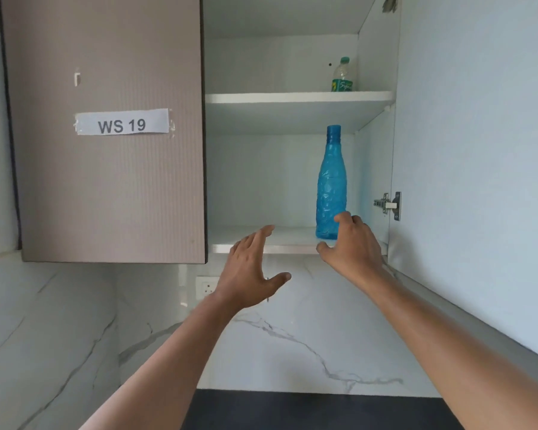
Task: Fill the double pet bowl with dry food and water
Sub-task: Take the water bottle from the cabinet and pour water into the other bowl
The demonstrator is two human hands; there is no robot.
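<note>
A tall blue plastic bottle (331,181) stands upright on the lower shelf (261,248) of an open wall cabinet, towards its right side. My right hand (353,246) is raised just in front of the bottle's base, fingers spread, holding nothing; I cannot tell if it touches the bottle. My left hand (250,271) is open too, lifted below the shelf's front edge, to the left of the bottle. The pet bowl and the dry food are out of view.
A small clear bottle with a green label (342,76) stands on the upper shelf. The left cabinet door (106,181), labelled WS 19, is closed; the right door (479,150) swings open beside my right arm. A wall socket (206,287) sits on the marble backsplash, above a dark counter (308,411).
</note>
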